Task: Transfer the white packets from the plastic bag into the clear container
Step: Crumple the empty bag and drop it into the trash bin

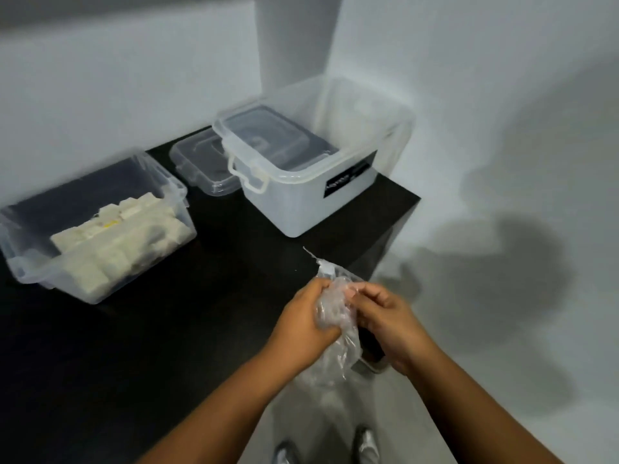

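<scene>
A crumpled plastic bag (336, 324) is gripped between both hands, left hand (303, 324) and right hand (385, 321), above the black worktop's (167, 329) edge. White packets (117, 242) fill the clear container (30, 262) at left; a lidded tub's (301, 209) black label (350, 175) is unreadable.

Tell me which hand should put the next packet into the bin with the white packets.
Probably the left hand. The bin with the white packets sits on the table's left side, nearer that hand. Both hands grip the plastic bag, so the right hand can hold it.
</scene>
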`<move>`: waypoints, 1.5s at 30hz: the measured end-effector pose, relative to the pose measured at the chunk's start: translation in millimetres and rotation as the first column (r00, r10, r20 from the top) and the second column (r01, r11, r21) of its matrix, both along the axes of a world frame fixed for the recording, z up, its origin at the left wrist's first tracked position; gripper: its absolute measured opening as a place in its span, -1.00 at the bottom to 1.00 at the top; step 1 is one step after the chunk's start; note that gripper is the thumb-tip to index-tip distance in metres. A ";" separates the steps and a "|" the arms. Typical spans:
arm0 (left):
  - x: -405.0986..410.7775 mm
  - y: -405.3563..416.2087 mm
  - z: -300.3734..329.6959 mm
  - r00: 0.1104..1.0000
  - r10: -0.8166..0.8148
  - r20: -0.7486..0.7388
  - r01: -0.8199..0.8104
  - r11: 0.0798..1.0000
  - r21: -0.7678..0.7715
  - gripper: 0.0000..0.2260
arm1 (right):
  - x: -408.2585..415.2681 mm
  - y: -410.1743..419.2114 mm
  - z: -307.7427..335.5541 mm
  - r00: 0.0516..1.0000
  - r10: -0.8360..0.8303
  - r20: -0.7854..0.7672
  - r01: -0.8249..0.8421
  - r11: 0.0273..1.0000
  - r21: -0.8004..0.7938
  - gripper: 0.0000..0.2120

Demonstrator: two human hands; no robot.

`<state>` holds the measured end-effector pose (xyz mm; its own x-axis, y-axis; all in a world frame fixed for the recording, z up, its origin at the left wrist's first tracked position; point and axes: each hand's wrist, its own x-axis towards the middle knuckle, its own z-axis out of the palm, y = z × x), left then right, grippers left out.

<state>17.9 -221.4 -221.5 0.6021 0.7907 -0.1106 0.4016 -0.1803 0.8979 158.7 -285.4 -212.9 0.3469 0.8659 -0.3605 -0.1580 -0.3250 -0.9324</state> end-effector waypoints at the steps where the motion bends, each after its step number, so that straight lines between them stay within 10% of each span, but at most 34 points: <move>1: 10.0 -1.1 -2.7 0.999 0.014 0.031 -0.013 0.999 -0.038 -0.65 | 11.4 -8.7 -6.3 0.993 -0.025 0.119 0.024 1.000 0.012 -0.82; 3: 37.5 -2.9 -13.0 0.994 0.033 0.103 -0.017 0.988 -0.151 -0.71 | 39.2 -29.0 -25.1 0.962 -0.023 0.271 0.029 0.999 -0.020 -0.58; 8: 106.0 -19.3 -75.1 0.968 0.175 0.179 -0.034 0.800 -0.599 -0.75 | 80.0 -76.2 -91.4 0.975 -0.031 -0.221 0.005 0.993 -0.117 -0.28; 12: 150.1 -36.6 -140.5 0.942 0.320 0.098 -0.089 0.522 -0.848 -0.73 | 98.6 -95.0 -149.7 0.950 -0.138 -0.281 0.122 0.990 -0.074 -0.22; 20: 185.5 -43.0 -285.1 0.896 0.379 -0.230 -0.329 0.222 -0.918 -0.73 | 145.7 -80.4 -281.9 0.985 -0.110 -0.135 0.039 0.895 -0.445 -0.76; 27: 190.8 -23.8 -385.9 0.895 0.272 -0.353 -0.441 0.423 -0.792 -0.71 | 159.6 -50.2 -399.8 0.853 -0.413 -0.318 0.171 0.798 -0.579 -0.88; 31: 193.7 -13.2 -426.4 0.832 0.272 -0.483 -0.521 0.685 -0.510 -0.69 | 161.4 -25.9 -447.8 0.780 -0.565 -0.270 0.322 0.731 -0.601 -0.82; 38: 225.5 3.0 -490.5 0.861 0.174 -0.478 -0.465 0.652 -0.599 -0.78 | 156.8 5.4 -487.1 0.774 -0.614 -0.153 0.421 0.680 -0.600 -0.67; 45: 243.7 9.1 -527.3 0.805 0.334 -0.490 -0.579 0.621 -0.528 -0.81 | 137.0 -10.6 -475.1 0.854 -0.201 0.480 0.403 0.840 -0.363 -0.61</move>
